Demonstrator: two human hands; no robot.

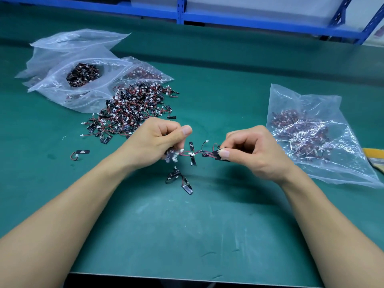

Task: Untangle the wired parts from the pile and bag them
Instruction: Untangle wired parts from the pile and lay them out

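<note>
Left hand (158, 140): fingers curled, thumb laid over them; grips a blurred clump of white plugs at the left end of the tangle.
Right hand (256, 151): fingers curled; thumb and forefinger pinch a black part at the right end of the tangle.
Tangle (193, 154): several black parts with red-and-black wires and white plugs, strung between the two hands above the middle of the mat; one part hangs down from it, another stands up.
Pile (133, 109): heap of like parts on the mat behind the left hand, its far edge touching the bags at left.
Open bag (62, 84): clear, far left, mouth gaping, dark parts inside; lies on other clear bags.
Second bag (145, 74): clear, just behind the pile, parts inside.
Right bag (307, 132): clear, crumpled, flat on the mat just beside the right hand, parts inside.
Pair (180, 180): two or so wired parts lying on the mat below the tangle, between the wrists.
Stray part (82, 153): single, on the mat left of the left forearm, apart from the pile.
Mat (187, 235): green, scuffed.
Rack (249, 19): blue metal, behind the mat.
Striped item (374, 157): right edge, touching the right bag; kind cannot be told.
</note>
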